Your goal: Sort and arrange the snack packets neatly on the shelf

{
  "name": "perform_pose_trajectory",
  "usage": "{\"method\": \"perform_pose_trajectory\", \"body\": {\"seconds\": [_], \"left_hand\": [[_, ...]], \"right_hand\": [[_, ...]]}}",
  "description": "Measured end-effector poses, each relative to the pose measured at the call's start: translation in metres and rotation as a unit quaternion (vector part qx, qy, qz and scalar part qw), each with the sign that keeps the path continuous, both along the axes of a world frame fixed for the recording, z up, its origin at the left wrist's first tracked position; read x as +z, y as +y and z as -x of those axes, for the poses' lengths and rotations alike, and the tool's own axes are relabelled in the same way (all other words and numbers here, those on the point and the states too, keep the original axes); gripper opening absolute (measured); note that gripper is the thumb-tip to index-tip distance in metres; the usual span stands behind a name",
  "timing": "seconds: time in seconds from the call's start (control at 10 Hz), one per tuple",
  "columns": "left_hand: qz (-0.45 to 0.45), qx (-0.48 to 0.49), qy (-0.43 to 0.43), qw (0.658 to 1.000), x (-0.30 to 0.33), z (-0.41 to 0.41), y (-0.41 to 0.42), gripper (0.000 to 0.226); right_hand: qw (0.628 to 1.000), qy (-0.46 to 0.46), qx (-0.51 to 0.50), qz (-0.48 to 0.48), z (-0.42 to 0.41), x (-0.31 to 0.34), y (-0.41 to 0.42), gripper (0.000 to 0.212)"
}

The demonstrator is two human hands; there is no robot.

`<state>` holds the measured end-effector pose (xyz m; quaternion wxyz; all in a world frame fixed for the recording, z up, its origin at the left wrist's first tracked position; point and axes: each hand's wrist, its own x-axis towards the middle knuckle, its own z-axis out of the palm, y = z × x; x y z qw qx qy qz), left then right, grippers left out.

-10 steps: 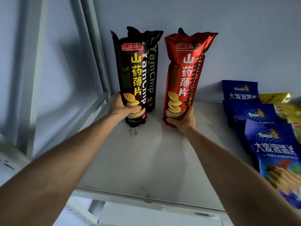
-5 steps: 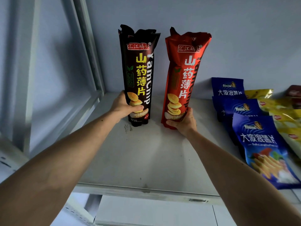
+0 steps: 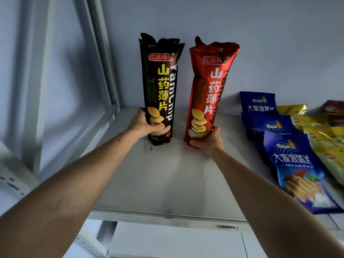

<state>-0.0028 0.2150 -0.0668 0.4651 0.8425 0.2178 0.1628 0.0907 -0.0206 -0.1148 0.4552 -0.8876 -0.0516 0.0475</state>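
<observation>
Left hand (image 3: 142, 124): wrapped around the base of the black packet (image 3: 160, 86), upright at the shelf (image 3: 167, 183) back.
Right hand (image 3: 208, 141): grasping the red packet (image 3: 208, 90) low, just beside it (leaning slightly).
Risk: these 2 tall pouches are top-heavy; released unevenly, they could topple forward or onto the blue packets (image 3: 294, 161).

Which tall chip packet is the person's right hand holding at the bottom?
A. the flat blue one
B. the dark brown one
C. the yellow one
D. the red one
D: the right hand grips the base of the tall red yam chip packet, while the left hand holds the tall dark brown yam chip packet.
</observation>
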Motion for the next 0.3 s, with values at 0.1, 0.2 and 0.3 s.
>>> {"method": "perform_pose_trajectory", "body": {"seconds": [0.1,0.2,0.3], "left_hand": [[0.002,0.008,0.029,1.0,-0.002,0.008,-0.002,0.091],[-0.002,0.013,0.079,0.997,-0.003,0.024,-0.009,0.099],[-0.016,0.018,0.125,0.992,-0.016,0.039,-0.015,0.103]], "right_hand": [[1.0,0.029,-0.001,-0.009,0.004,-0.002,-0.005,0.105],[0.997,0.068,-0.009,-0.022,0.022,0.007,-0.012,0.107],[0.997,0.069,-0.016,-0.017,0.037,0.006,-0.02,0.102]]}}
